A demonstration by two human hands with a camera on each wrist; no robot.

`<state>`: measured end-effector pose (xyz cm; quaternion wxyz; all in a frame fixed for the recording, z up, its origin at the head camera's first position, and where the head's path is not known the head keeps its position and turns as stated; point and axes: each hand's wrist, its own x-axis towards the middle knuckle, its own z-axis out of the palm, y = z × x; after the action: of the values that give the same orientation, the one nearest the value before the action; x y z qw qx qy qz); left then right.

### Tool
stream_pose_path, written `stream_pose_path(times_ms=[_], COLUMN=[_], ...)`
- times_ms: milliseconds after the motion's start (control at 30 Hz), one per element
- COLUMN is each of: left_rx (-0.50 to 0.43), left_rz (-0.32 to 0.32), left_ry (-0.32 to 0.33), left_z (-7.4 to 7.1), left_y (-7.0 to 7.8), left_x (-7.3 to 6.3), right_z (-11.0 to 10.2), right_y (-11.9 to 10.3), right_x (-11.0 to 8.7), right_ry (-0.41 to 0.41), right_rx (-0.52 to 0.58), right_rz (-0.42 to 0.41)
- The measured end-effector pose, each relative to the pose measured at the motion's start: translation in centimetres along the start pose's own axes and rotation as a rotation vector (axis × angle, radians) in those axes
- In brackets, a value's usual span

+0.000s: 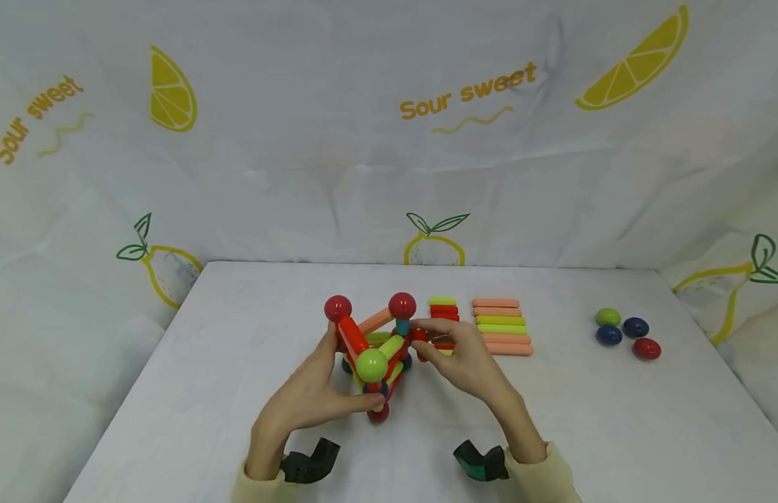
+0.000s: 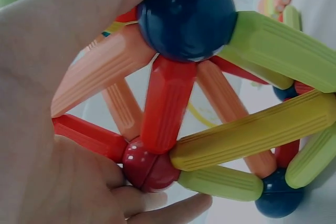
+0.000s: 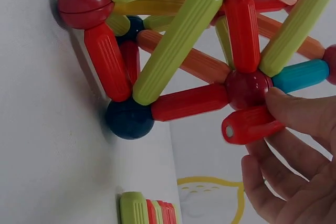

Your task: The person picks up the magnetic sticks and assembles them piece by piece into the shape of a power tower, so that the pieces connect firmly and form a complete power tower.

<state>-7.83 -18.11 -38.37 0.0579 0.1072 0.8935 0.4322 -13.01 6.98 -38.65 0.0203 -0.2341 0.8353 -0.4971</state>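
Well, a big white cloth (image 1: 288,154) with lemons and "Sour sweet" words hangs at the far side, behind a white table (image 1: 194,391). Near the middle of the table is a toy frame (image 1: 371,362) made of colored sticks and balls. It has red, dark blue and green balls, and red, peach, yellow, lime and blue sticks join them. The left hand (image 1: 307,395) holds the frame from the left, spread wide around it, with its thumb on the near side and its fingers on the far side. The right hand (image 1: 461,356) is at the frame's right side, almost closed in a pinch. Six long sticks (image 1: 502,321), peach, yellow and lime, lie in a neat stack to the right. Between them and the frame lie some short sticks (image 1: 443,309), red and lime, partly hidden by the right hand. Well over to the right are four loose balls: one green (image 1: 607,316), two dark blue (image 1: 610,335) and one red (image 1: 647,348). Pinched in the right hand is a little red stick (image 3: 244,127) with a silver dot on its end, right by one of the frame's red balls.
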Motion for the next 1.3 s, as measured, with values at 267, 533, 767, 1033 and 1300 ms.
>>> stream_pose_path(times_ms=[267,533,767,1033,1300], left_rx=[0.040,-0.054,-0.159,-0.200,-0.172], left_rz=[-0.007,0.154,0.250,0.277,0.231], left_ry=[-0.006,-0.139,-0.297,-0.317,-0.317], left_z=[0.2,-0.4,-0.1,0.2,0.0], left_y=[0.3,-0.2,-0.2,-0.2,-0.2], left_x=[-0.5,-0.3,-0.2,-0.2,-0.3], right_z=[-0.5,-3.5,-5.7,-3.5,-1.3], right_y=[0.5,-0.5,-5.4,-9.7,-9.0], right_x=[-0.5,-1.9,-2.5,-2.5,-1.8], right_ry=[-0.052,-0.169,0.212,0.134,-0.034], right_rx=[-0.011,-0.004,0.049,0.129,-0.014], right_rz=[-0.010,0.046,-0.148,-0.443,-0.392])
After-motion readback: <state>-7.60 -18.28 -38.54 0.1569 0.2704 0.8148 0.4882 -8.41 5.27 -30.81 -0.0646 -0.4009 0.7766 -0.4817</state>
